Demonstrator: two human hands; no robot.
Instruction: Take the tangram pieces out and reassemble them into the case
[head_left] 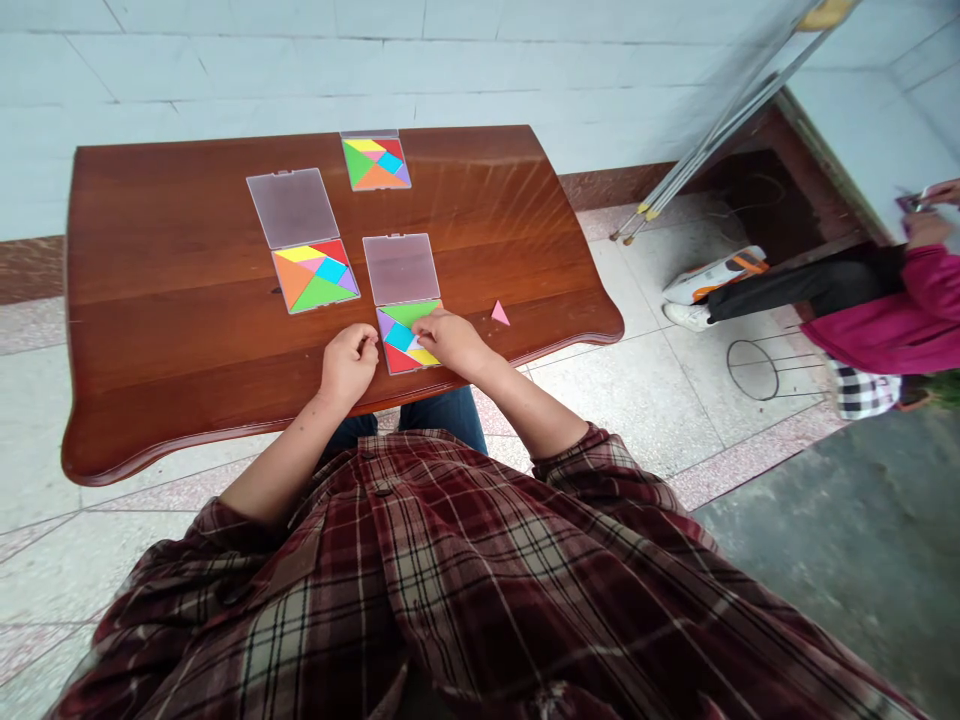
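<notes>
A tangram tray (401, 345) with coloured pieces lies near the table's front edge, its clear lid (400, 268) hinged open behind it. My right hand (450, 338) rests on the tray's right side, fingers pressed down on the pieces. My left hand (349, 360) sits just left of the tray, fingers curled; whether it holds anything is hidden. A loose pink triangle (499, 314) lies on the wood to the right of the tray.
On the brown wooden table (150, 300), a second open tangram case (315, 275) with its lid (292, 206) lies left of centre, a third tangram case (375, 161) at the back. A seated person in a pink sleeve (900, 310) is at the right, beside metal poles (712, 130).
</notes>
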